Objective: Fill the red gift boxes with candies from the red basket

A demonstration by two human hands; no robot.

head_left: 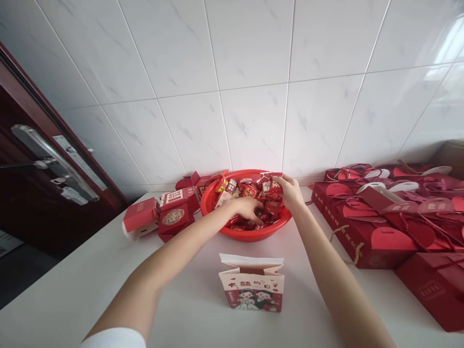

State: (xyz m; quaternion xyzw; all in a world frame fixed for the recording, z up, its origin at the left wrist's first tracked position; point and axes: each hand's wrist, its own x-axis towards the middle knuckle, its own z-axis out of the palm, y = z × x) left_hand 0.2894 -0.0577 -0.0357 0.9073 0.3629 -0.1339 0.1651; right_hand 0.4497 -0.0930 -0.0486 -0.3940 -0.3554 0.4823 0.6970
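A red plastic basket (250, 236) holds a heap of small wrapped sweets (248, 191), mostly red. My left hand (248, 209) reaches into it from the front, fingers apart and touching the sweets; the fingertips are partly hidden among the wrappers. At the basket's right side my right hand (290, 191) is closed on a red and white packet (271, 177), its thumb and fingers at the packet's right end. Nearer to me stands a paper gift box (253, 290), upright with its top open, printed with a cartoon couple.
Several red boxes (177, 217) sit left of the basket. Many red gift boxes (384, 241) with cord handles crowd the right side of the white table (174, 299). Behind is a tiled wall (253, 121); a dark door (36, 169) with a metal handle is at left.
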